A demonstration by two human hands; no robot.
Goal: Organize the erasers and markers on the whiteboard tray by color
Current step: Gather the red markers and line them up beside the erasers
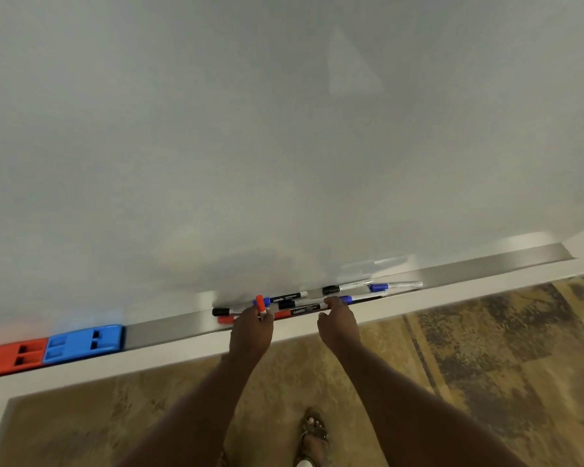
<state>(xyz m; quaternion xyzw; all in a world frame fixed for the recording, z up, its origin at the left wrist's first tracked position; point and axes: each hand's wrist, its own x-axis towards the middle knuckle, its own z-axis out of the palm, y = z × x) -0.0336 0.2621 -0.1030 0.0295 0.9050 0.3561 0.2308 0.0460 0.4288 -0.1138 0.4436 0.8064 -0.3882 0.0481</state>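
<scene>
From the head camera, the left hand [251,326] has its grip closed around a red-capped marker [260,304], cap pointing up, over the whiteboard tray [169,328]. The right hand [338,323] reaches into the marker pile [304,303], fingertips touching a blue-capped marker; whether that grip is closed cannot be told. Far along the tray to the left, the blue eraser [83,343] and red eraser [12,360] sit touching.

"camlin" – on 2 marker barrels: blue-capped marker [285,298], red-capped marker [300,311].
</scene>
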